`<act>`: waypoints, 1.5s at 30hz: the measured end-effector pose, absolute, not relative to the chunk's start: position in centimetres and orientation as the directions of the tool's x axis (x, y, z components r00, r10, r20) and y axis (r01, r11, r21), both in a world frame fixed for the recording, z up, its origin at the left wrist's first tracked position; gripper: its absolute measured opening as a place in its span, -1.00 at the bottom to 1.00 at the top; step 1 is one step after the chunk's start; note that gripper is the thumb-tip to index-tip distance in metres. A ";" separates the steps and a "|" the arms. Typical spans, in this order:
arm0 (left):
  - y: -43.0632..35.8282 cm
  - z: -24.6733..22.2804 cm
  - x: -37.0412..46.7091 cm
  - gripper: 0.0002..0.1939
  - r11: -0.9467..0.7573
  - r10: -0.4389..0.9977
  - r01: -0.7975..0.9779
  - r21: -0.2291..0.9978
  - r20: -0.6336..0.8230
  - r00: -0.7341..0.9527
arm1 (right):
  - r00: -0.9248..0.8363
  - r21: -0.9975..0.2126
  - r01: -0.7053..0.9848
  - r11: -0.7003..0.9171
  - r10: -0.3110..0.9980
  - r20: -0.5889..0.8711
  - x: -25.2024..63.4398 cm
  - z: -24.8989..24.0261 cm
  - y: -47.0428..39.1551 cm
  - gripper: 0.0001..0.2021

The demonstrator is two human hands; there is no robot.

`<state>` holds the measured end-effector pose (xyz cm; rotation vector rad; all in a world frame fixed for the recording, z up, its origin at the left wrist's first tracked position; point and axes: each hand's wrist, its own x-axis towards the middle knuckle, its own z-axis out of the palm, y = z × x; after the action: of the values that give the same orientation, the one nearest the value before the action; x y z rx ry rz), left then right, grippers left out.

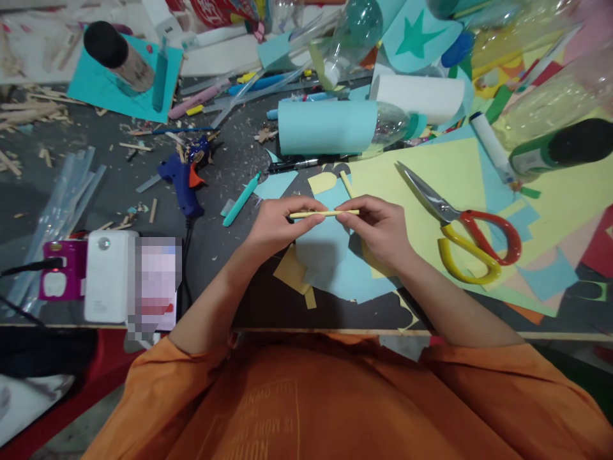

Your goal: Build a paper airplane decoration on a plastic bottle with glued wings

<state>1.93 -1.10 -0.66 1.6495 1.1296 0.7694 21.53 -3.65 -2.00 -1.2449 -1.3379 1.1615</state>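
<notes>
A thin yellow paper strip (330,214), perhaps folded or rolled, runs level between my two hands. My left hand (280,223) pinches its left part between thumb and fingers. On the other side my right hand (378,227) pinches the strip near its right end. Beneath them lie light blue paper pieces (330,268) and yellow scraps. A small yellow cut-out with a rounded end (322,184) rests just beyond my fingers. To the right, scissors (454,220) with red and yellow handles lie partly spread on a yellow sheet (431,275).
A blue glue gun (184,179) lies left, near clear glue sticks (52,223). A white power bank (109,276) and a phone (160,281) sit at the front left. Behind my hands lies a plastic bottle wrapped in blue paper (328,128). A teal marker (242,199) is beside my left hand.
</notes>
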 end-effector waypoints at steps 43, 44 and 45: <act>0.7 -1.5 0.5 -0.88 -0.183 0.975 0.554 0.812 0.223 -0.005 | -0.371 -0.583 0.655 0.481 0.877 0.307 23.3 -2.8 -2.6 -0.79; 0.6 -1.6 0.4 -0.88 -0.212 0.966 0.590 0.779 0.258 0.007 | -0.465 -0.579 0.622 0.526 0.844 0.267 23.2 -2.6 -2.7 -0.77; 0.7 -1.7 0.2 -0.87 -0.234 0.958 0.613 0.754 0.287 0.013 | -0.555 -0.571 0.591 0.569 0.801 0.225 23.1 -2.5 -2.8 -0.77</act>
<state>0.24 0.66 -1.69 1.8773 1.6057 1.1002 23.05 -2.82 -2.51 -1.1177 -2.3389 0.6065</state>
